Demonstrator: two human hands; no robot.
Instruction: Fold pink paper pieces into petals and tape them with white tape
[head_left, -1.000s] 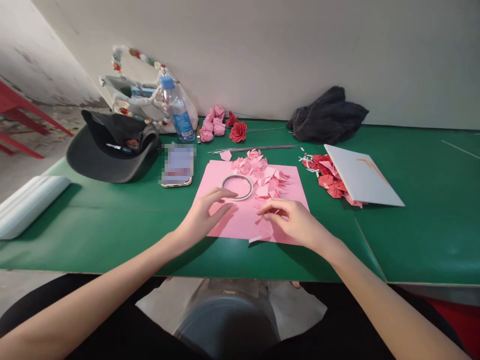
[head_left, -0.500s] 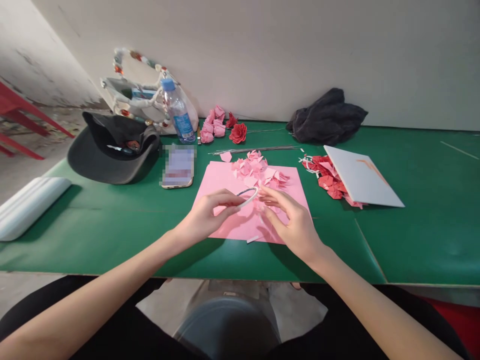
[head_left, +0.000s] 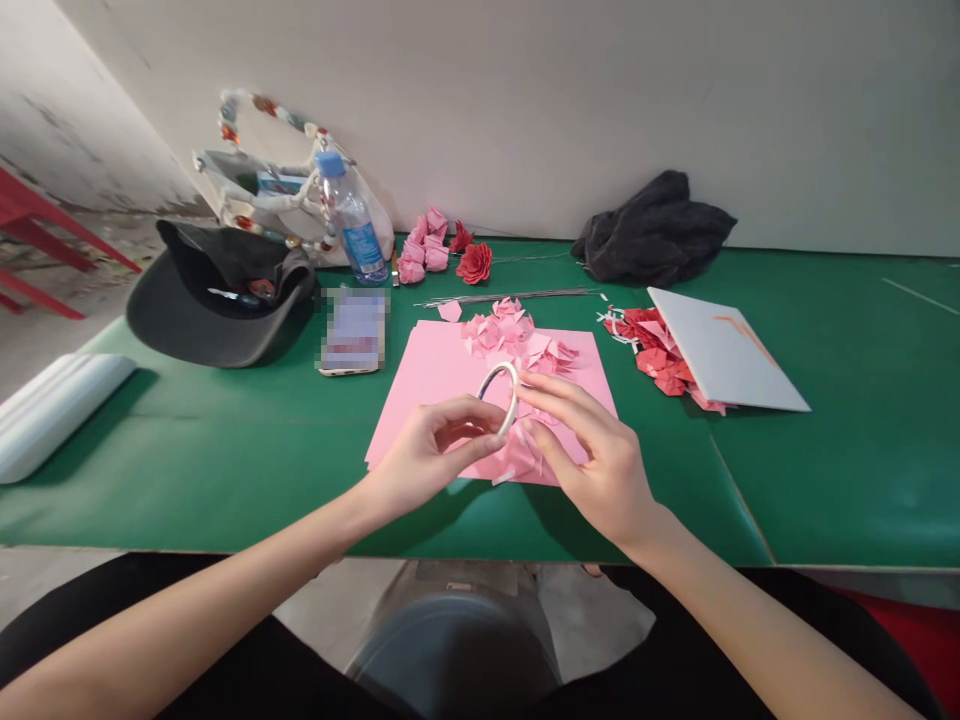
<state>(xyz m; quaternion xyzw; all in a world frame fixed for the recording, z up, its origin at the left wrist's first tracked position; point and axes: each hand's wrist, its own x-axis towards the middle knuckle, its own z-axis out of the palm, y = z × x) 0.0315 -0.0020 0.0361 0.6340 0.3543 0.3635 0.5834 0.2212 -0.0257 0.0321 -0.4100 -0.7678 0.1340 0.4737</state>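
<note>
My left hand [head_left: 439,445] grips a narrow ring-shaped roll of white tape [head_left: 512,405] at its lower edge, between thumb and fingers. The roll is tilted up over the pink paper [head_left: 405,400]. My right hand [head_left: 596,450] is on the other side, fingertips at or close against the roll's right edge, its thumb apart from the fingers. Below the hands lie folded pink paper pieces [head_left: 521,455], partly hidden by the fingers. More pink petal-like pieces [head_left: 502,328] are heaped on the paper's far part.
Thin wires [head_left: 517,295] lie behind the paper, near pink and red paper roses [head_left: 474,263]. Leftward are a phone [head_left: 352,330], bottle [head_left: 360,225], cap [head_left: 217,300] and plastic roll [head_left: 60,410]. A white board [head_left: 731,350] leans over red petals [head_left: 664,365]; black cloth [head_left: 656,235] lies behind.
The tape roll has turned more upright, its face now tilted toward me. My left hand has shifted right and slightly down, closer to my right hand.
</note>
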